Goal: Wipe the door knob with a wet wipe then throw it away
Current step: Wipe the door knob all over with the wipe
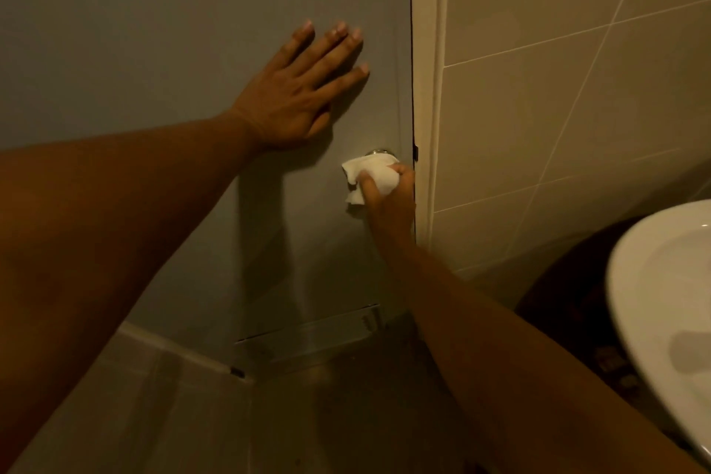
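Note:
A white wet wipe [369, 173] is bunched over the metal door knob [376, 153], of which only the top rim shows. My right hand [388, 200] is shut around the wipe and the knob beneath it. The knob sits near the right edge of a grey door [154, 31]. My left hand [300, 92] lies flat on the door above and left of the knob, fingers spread, holding nothing.
A cream door frame [427, 88] runs down just right of the knob, with beige wall tiles [558, 108] beyond it. A white sink [661, 319] juts in at the lower right. A metal plate [307, 335] crosses the door's bottom above the dark floor.

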A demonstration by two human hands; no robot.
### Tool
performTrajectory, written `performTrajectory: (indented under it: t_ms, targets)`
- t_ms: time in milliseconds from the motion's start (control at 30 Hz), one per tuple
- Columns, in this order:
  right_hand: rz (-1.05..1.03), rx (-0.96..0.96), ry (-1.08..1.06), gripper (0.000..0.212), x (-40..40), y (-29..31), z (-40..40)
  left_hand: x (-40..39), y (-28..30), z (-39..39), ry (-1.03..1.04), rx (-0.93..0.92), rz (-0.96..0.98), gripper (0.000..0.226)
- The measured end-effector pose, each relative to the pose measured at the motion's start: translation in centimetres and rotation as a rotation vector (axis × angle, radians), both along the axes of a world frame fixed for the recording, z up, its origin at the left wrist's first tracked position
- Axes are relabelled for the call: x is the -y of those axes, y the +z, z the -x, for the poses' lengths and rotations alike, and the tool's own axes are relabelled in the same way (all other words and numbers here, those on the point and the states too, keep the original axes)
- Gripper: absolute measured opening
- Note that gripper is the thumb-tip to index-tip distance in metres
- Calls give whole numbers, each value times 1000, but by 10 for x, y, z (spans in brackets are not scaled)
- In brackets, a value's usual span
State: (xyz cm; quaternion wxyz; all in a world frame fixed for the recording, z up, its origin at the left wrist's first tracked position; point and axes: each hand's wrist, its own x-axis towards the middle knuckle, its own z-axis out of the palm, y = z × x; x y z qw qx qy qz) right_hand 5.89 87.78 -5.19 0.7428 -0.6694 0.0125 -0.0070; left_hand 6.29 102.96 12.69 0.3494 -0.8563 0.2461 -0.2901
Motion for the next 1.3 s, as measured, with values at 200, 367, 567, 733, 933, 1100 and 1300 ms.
performTrajectory:
  t_ms: [200,367,567,733,933,1100,1300]
  targets:
    - [773,355,-360,68,19,-10,1,-4,-5,-7,-42,52,-24,65]
    - [838,631,-270,60,23,-12,-8,-4,-3,-7,-41,66,-45,67]
    - [548,466,18,42,17,-11,-6,-2,-6,-8,-64,77,-53,66]
    - [-3,65,-196,41,-9,3,4,-3,-3,-8,-55,58,-57,66]
    - [-149,-18,-142,37,-16,0,2,-4,-5,-9,-39,25,-50,68]
    - [537,449,-18,37,9,-14,-6,-5,-4,-9,-51,35,-42,67]
    - [950,778,217,34,35,-10,-19,-4,-4,-8,-41,24,-38,67]
